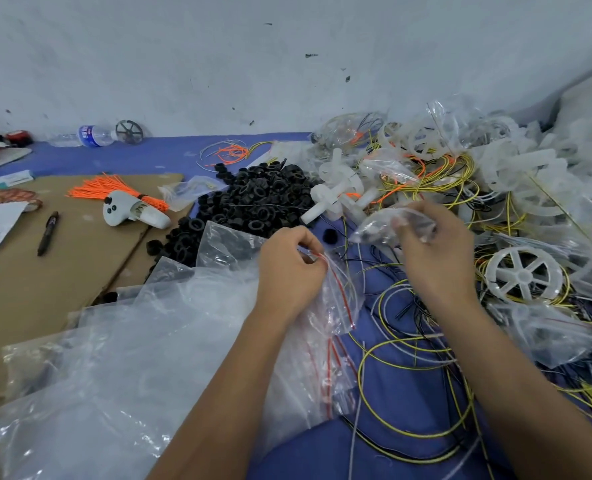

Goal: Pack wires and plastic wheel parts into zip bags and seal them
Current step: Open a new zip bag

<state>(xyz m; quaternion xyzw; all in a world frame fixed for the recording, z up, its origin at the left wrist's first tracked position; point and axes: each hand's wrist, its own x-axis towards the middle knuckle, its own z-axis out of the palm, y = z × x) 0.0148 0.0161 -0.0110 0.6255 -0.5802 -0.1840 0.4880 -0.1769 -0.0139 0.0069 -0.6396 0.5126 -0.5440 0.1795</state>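
Near the worktop's middle, the left hand [289, 268] pinches an empty zip bag [336, 299] while the right hand [433, 251] grips a filled bag [388, 225], whose contents may spill among the loose wires [408, 344] unless sealed.

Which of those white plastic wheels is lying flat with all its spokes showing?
The white spoked wheel right of the right hand, resting on yellow wires; others are buried or bagged.

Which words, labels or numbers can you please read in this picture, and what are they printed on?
None can be read.
Clear plastic water bottle lying by the wall: blue label with white print, too blurred.
Dark pen on the brown cardboard sheet: markings too small.
Small white-and-teal box: print too small.
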